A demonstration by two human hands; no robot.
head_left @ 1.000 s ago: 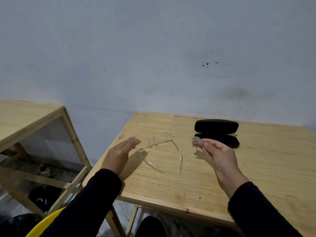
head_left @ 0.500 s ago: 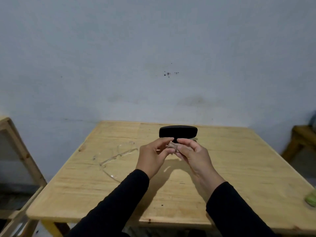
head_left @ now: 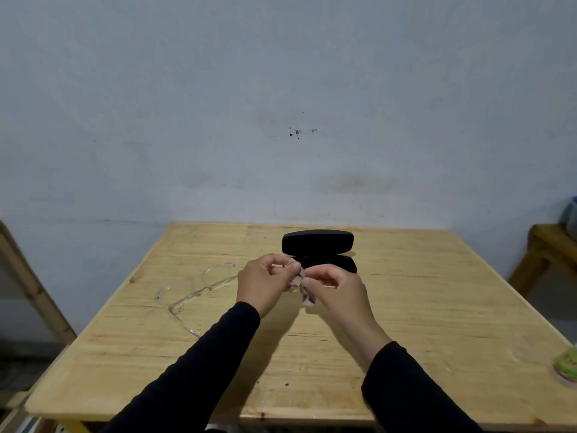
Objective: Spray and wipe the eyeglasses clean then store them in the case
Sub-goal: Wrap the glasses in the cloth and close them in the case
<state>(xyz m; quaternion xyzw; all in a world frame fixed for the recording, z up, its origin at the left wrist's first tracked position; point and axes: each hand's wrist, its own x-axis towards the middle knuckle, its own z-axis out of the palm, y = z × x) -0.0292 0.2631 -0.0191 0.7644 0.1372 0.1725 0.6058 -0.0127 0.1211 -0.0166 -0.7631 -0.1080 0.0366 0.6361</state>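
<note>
The eyeglasses (head_left: 193,290), a clear, nearly colourless frame, lie on the tabletop (head_left: 437,307) with their temples unfolded, one arm running toward the near edge; no hand touches them, so they seem parked there to leave both hands free for something else. That something is a small pale cloth (head_left: 300,287), held up off the wood just to the right of the eyeglasses. The left hand (head_left: 265,284) pinches its upper corner between thumb and curled fingers, and the right hand (head_left: 335,290) pinches the other side, a loose tail of fabric hanging down between them. Held from two sides like this, the cloth is probably being unfolded or spread flat to make a wiping surface, though which of the two cannot be settled from this view. Beyond the hands, farther from the eyeglasses and toward the wall, the black case (head_left: 318,250) sits with its lid raised and its opening facing the person, ready to receive the glasses when cleaning is done. Far to the right of the eyeglasses, at the tabletop's edge, a pale green object (head_left: 566,365) is partly cut off; it may be the spray, but too little shows to tell. Both sleeves are dark.
</note>
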